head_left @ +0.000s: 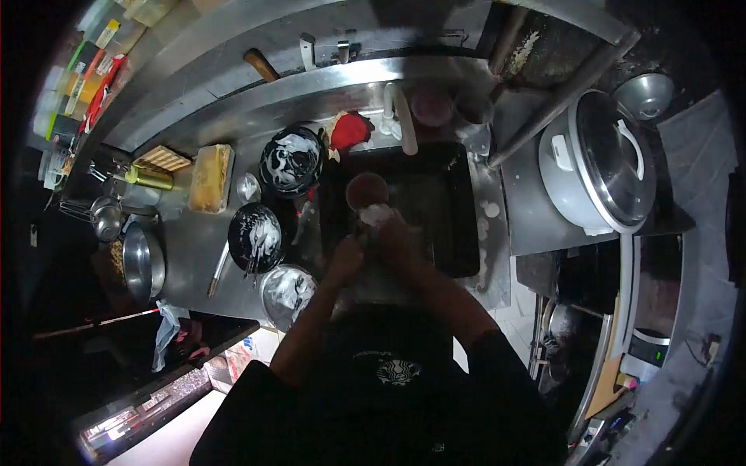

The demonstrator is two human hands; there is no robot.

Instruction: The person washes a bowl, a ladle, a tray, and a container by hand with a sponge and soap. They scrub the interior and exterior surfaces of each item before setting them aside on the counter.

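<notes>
Both of my hands are over a dark sink (451,210), close together. My left hand (347,258) is closed in a fist at its near left side; what it grips is too dark to make out. Just to the right, my right hand (398,237) is closed on a whitish foamy wad (376,214), perhaps a soapy sponge. Beyond the wad, a reddish round bowl (367,189) sits in the sink, near my fingers. A pale faucet (400,120) arches over the sink's far edge, with a red cloth (351,130) left of it.
Left of the sink stand two black foam-smeared pans (291,161) (256,237) and a foamy metal bowl (289,291). Farther left are a lidded container (210,179), a knife (218,270) and a steel bowl (144,262). A large white cooker (598,163) stands on the right.
</notes>
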